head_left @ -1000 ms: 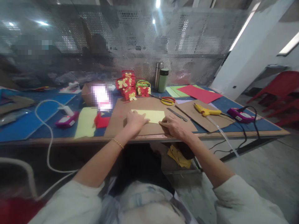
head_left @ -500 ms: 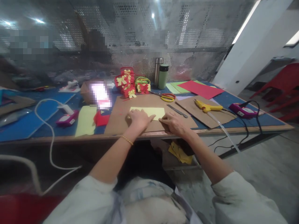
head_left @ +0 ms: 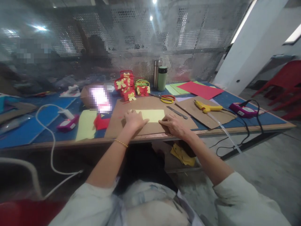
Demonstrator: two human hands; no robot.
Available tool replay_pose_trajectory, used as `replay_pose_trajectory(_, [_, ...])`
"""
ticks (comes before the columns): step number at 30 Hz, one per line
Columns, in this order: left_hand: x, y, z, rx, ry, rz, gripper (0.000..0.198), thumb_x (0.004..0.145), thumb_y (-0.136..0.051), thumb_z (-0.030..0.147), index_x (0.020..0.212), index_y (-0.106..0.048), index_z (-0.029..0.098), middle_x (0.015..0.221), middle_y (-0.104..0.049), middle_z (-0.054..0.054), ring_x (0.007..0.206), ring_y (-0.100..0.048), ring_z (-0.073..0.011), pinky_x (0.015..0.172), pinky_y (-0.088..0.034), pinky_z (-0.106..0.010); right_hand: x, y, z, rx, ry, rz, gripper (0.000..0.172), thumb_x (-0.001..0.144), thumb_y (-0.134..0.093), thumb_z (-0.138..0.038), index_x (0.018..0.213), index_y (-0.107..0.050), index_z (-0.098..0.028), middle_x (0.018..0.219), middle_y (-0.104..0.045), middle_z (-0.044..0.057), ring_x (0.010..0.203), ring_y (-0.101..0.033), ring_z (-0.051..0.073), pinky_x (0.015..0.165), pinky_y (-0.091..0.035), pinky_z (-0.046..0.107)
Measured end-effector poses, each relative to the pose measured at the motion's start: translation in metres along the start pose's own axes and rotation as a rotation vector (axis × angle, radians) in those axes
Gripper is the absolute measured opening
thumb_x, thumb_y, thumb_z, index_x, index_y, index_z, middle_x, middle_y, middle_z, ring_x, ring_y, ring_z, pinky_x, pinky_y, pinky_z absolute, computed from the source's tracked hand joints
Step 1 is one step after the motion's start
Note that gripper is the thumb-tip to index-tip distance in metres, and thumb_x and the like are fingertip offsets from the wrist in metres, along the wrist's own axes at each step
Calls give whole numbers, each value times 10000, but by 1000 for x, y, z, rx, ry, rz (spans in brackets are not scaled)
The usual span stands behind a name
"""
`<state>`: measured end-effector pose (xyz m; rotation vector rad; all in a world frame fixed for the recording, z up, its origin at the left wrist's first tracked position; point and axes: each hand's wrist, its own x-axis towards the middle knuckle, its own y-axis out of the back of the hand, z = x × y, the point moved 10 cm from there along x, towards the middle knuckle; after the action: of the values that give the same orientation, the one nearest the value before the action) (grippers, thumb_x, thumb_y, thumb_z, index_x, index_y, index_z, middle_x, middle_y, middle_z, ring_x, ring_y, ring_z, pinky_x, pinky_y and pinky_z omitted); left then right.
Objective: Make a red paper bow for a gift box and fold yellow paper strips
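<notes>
A pale yellow strip of paper (head_left: 154, 115) lies flat on a brown cardboard sheet (head_left: 150, 103) in front of me. My left hand (head_left: 134, 120) is closed over its left end, the thumb stretched along the near edge and the other fingertips partly hidden. At the near right corner, my right hand (head_left: 175, 125) holds the strip's edge between thumb and fingers. A grey flat blade-like tool (head_left: 177, 112) rests on the cardboard just beyond my right hand.
Yellow-handled scissors (head_left: 167, 99) and small red paper baskets with bows (head_left: 125, 84) sit behind. To the right are a yellow glue gun (head_left: 208, 107) and a purple power box (head_left: 243, 110). Yellow paper (head_left: 86, 125) and a red piece (head_left: 102, 122) lie left; bottles (head_left: 162, 79) stand at back.
My left hand has slid left along the strip, uncovering more of the paper. My right hand stays at the near right corner. The view has shifted slightly.
</notes>
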<state>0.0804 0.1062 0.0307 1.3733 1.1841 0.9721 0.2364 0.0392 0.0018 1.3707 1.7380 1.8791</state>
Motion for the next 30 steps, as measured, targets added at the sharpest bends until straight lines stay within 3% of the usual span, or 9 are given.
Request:
replay_pose_trajectory(9, [-8, -3, -15, 33, -75, 56, 515, 1039, -408, 492, 1425, -617, 222, 1478, -570, -214, 1343, -515, -394, 1061, -405, -516, -2, 3, -3, -1, -13, -10, 381, 983, -484, -138, 1253, -748, -190, 1043, -655, 127, 935, -540, 228, 865, -401, 347])
replay_pose_trajectory(12, [-10, -3, -22, 38, -107, 59, 458, 1033, -423, 402, 1405, -620, 221, 1438, -589, -203, 1318, -532, -380, 1053, -414, -510, -3, 2, 0, 10, -24, 8, 409, 1011, -427, -143, 1246, -758, -192, 1033, -654, 128, 941, -550, 228, 866, -406, 344])
replay_pose_trajectory(16, [-12, -4, -30, 32, -160, 44, 408, 1002, -452, 310, 1357, -647, 262, 1382, -622, -160, 1259, -567, -361, 1046, -426, -509, -3, -1, 2, 2, -17, -1, 359, 981, -522, -187, 1253, -756, -197, 1025, -653, 127, 928, -564, 235, 861, -410, 356])
replay_pose_trajectory(23, [-6, -14, -52, -133, -195, 68, 601, 947, -351, 95, 1436, -605, 334, 1419, -622, -107, 1243, -578, -347, 1023, -439, -532, -4, 1, 2, 16, -14, 6, 394, 1005, -454, -171, 1261, -754, -180, 1034, -668, 138, 929, -570, 235, 860, -415, 365])
replay_pose_trajectory(30, [0, -22, -70, -410, -211, 106, 651, 907, -366, 44, 1422, -642, 330, 1484, -635, -33, 1319, -570, -290, 1122, -401, -487, -5, 0, 5, 22, -32, -1, 415, 1011, -431, -176, 1269, -754, -202, 1055, -678, 140, 923, -579, 239, 853, -416, 376])
